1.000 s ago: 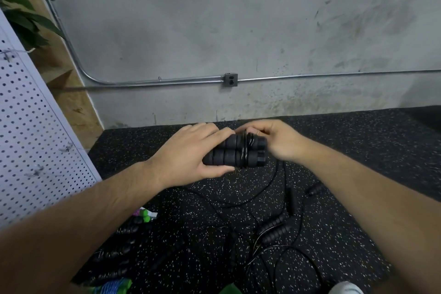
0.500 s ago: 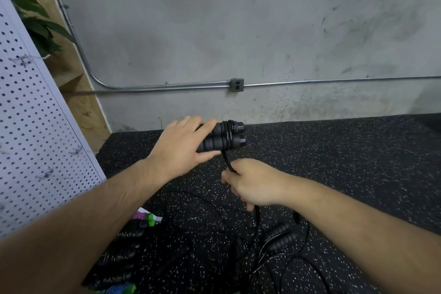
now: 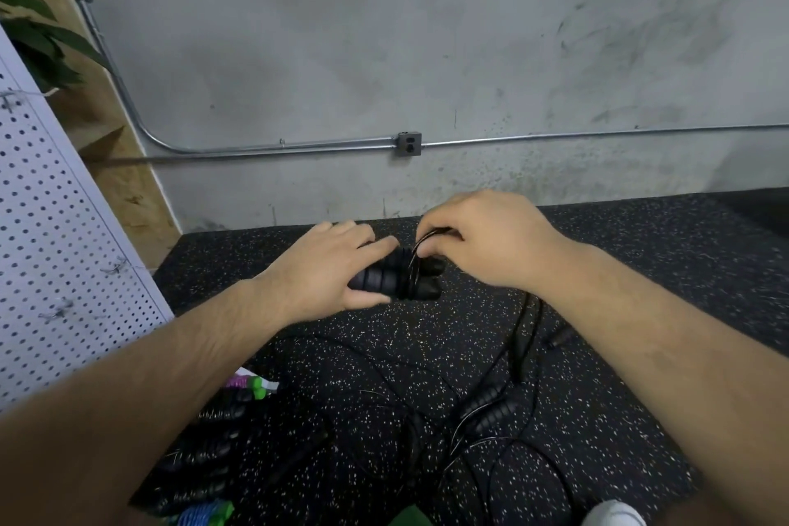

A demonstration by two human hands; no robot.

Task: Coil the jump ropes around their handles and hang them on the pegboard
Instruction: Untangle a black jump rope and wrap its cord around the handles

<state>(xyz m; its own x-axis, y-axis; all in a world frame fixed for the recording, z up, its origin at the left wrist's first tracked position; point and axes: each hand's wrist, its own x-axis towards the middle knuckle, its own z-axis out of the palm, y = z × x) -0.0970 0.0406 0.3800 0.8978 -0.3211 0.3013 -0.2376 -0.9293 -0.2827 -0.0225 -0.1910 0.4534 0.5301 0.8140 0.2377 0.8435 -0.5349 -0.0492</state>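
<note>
Since half a second ago your right hand (image 3: 491, 243) has come up from below and is now over the right end of the handles, its fingers pinching the thin black cord (image 3: 524, 318) for one more turn. Your left hand (image 3: 324, 269) grips the two black foam handles (image 3: 397, 282) side by side, above the far edge of the speckled floor mat (image 3: 640, 290). I judge the cord light, thin and springy, so it wants to uncoil. Keep it tight, and hold the handles on their ribbed middle. The pegboard (image 3: 64, 248) stands at the mat's left edge.
</note>
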